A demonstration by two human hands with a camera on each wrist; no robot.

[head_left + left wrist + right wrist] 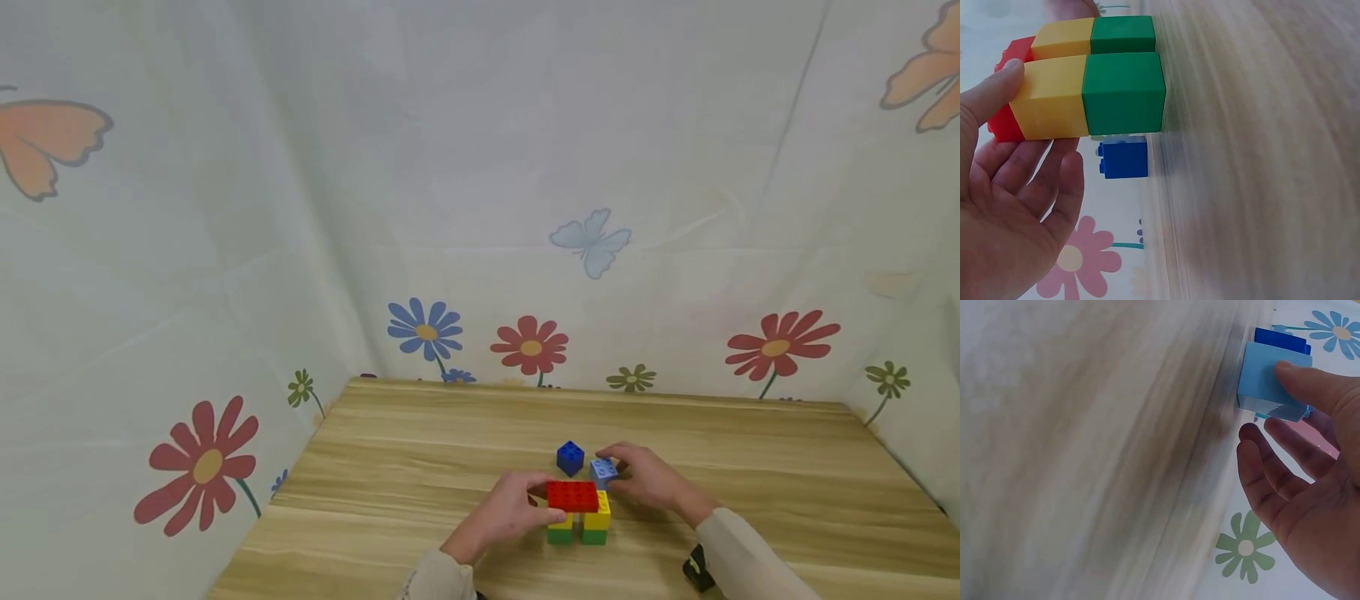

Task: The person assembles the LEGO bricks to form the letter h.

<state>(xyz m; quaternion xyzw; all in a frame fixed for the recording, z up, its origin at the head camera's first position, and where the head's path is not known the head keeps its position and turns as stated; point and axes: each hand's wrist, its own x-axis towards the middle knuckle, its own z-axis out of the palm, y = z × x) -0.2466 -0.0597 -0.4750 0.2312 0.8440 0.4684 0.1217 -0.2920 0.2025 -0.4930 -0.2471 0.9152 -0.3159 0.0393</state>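
Place: a screened-off nook, child-themed in its decoration; whether it stands in a home, a studio or a lab cannot be told.
Sheeting (465, 150): pale, creased and softly folded, it walls in the far, left and right sides.
Print: cartoon flowers (530, 347) low down, butterflies (592, 242) higher up.
Bench (390, 467): wood-grained top reaching the far sheeting.
Toy bricks (572, 496): brightly coloured, studded, on the bench.
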